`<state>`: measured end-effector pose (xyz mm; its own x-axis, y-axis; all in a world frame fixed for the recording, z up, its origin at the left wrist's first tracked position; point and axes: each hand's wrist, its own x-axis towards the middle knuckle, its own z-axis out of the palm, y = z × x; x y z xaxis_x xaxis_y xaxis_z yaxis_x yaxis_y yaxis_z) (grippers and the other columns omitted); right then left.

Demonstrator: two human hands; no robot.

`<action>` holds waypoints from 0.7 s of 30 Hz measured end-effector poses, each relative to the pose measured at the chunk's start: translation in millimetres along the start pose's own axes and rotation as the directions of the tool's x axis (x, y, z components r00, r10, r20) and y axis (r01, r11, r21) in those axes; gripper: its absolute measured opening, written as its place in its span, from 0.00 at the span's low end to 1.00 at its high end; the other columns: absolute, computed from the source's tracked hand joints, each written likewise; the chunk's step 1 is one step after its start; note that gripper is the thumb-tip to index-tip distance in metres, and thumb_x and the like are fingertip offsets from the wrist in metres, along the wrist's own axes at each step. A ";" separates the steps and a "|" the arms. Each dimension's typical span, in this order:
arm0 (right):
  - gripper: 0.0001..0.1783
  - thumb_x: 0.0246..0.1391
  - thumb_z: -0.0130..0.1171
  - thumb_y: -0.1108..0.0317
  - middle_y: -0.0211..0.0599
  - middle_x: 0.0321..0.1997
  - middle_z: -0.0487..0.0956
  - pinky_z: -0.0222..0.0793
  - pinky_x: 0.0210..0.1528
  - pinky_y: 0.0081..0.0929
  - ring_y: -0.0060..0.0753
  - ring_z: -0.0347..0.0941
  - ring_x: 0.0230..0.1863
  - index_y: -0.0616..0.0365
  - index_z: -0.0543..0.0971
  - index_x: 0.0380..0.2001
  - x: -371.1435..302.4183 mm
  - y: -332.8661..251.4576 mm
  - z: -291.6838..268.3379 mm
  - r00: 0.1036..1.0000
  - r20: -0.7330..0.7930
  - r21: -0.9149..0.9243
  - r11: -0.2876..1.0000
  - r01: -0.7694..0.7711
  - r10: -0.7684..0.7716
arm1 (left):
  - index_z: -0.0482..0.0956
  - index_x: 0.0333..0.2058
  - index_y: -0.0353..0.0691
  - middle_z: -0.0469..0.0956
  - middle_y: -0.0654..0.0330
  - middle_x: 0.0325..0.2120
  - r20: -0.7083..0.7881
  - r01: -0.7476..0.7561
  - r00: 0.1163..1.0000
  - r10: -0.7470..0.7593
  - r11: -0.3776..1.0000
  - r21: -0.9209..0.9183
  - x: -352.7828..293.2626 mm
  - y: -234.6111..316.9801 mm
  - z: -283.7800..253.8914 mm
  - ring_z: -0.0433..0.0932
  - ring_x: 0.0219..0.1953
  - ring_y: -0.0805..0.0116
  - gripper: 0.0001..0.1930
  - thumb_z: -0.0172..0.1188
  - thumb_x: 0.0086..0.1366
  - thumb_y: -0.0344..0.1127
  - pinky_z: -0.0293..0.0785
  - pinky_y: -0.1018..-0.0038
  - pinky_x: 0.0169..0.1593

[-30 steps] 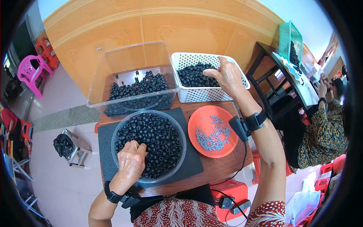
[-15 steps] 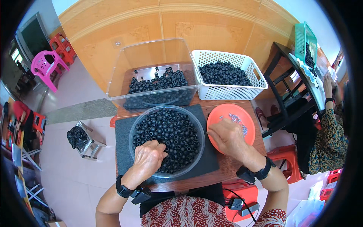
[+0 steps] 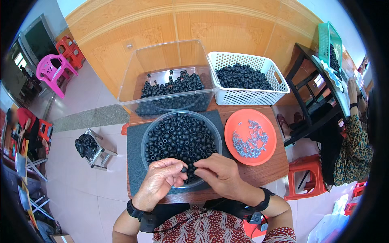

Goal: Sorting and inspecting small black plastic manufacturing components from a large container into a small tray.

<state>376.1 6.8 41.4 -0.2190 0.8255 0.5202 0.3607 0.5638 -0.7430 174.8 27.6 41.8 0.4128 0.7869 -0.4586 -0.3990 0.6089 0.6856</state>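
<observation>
Over the near edge of a clear round tub, both hands are close together. My left hand pinches a small black round hollow part between thumb and fingertips. Just to its right, my right hand has thumb and forefinger pressed together; whatever they hold is too small to make out. The tub is heaped with matching black hollow parts. Right of it lies an orange plate scattered with tiny silvery pieces.
Behind the tub stand a clear plastic bin and a white perforated basket, both holding black parts. A dark mat lies under the tub on the wooden table. Another person sits at the right; a stool stands left.
My right hand has left the orange plate and come to the tub's near edge. My left hand has lifted out of the heap with a black part, moving toward me.
</observation>
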 end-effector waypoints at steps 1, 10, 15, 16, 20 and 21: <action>0.10 0.44 0.63 0.77 0.39 0.25 0.76 0.66 0.28 0.32 0.39 0.71 0.26 0.62 0.78 0.33 1.6 -2.4 5.1 1.000 -0.008 0.022 1.000 0.001 -0.001 | 0.78 0.35 0.31 0.80 0.54 0.25 0.026 0.019 0.999 -0.018 0.999 -0.049 -1.1 -1.9 2.0 0.78 0.22 0.71 0.07 0.58 0.62 0.30 0.71 0.79 0.25; 0.05 0.50 0.61 0.75 0.35 0.26 0.78 0.67 0.28 0.24 0.26 0.73 0.27 0.63 0.78 0.32 -1.0 1.1 14.7 0.973 -0.013 0.165 0.960 -0.226 0.231 | 0.76 0.44 0.30 0.80 0.53 0.28 0.056 -0.094 0.994 0.095 0.995 -0.021 -1.8 -14.1 15.0 0.78 0.24 0.72 0.13 0.55 0.65 0.32 0.72 0.79 0.27; 0.05 0.54 0.60 0.73 0.33 0.26 0.78 0.69 0.29 0.18 0.16 0.72 0.28 0.63 0.75 0.32 -2.1 -3.7 15.3 0.869 0.026 0.311 0.822 -0.477 0.494 | 0.74 0.47 0.29 0.80 0.51 0.29 0.067 -0.126 0.990 0.124 0.992 0.014 -0.2 -21.0 12.4 0.78 0.25 0.71 0.15 0.54 0.66 0.33 0.73 0.78 0.29; 0.05 0.54 0.60 0.73 0.33 0.26 0.78 0.69 0.29 0.18 0.16 0.72 0.28 0.63 0.75 0.32 -2.7 -3.3 15.7 0.871 0.025 0.310 0.824 -0.474 0.491 | 0.74 0.47 0.28 0.80 0.50 0.29 0.070 -0.129 0.989 0.128 0.992 0.010 -1.2 -22.0 12.3 0.78 0.25 0.70 0.15 0.54 0.66 0.33 0.73 0.78 0.29; 0.06 0.54 0.60 0.73 0.31 0.26 0.77 0.68 0.29 0.16 0.14 0.71 0.28 0.64 0.74 0.32 -6.5 1.8 16.3 0.861 0.026 0.427 0.773 -0.468 0.507 | 0.75 0.45 0.29 0.80 0.46 0.29 0.063 -0.130 0.989 0.130 0.991 -0.013 -0.8 -22.9 15.3 0.78 0.23 0.65 0.14 0.56 0.64 0.32 0.75 0.74 0.28; 0.06 0.54 0.60 0.73 0.29 0.26 0.77 0.68 0.29 0.15 0.13 0.71 0.28 0.64 0.74 0.32 -6.8 2.5 16.0 0.861 0.029 0.450 0.763 -0.464 0.507 | 0.75 0.45 0.29 0.80 0.46 0.29 0.063 -0.131 0.989 0.132 0.991 -0.013 -0.7 -22.8 15.6 0.78 0.23 0.65 0.14 0.56 0.64 0.32 0.75 0.74 0.28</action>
<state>364.0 3.0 29.3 -0.0317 0.9978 0.0587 -0.0314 0.0577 -0.9978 196.3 11.6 35.4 0.4076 0.8524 -0.3276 -0.4604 0.5016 0.7324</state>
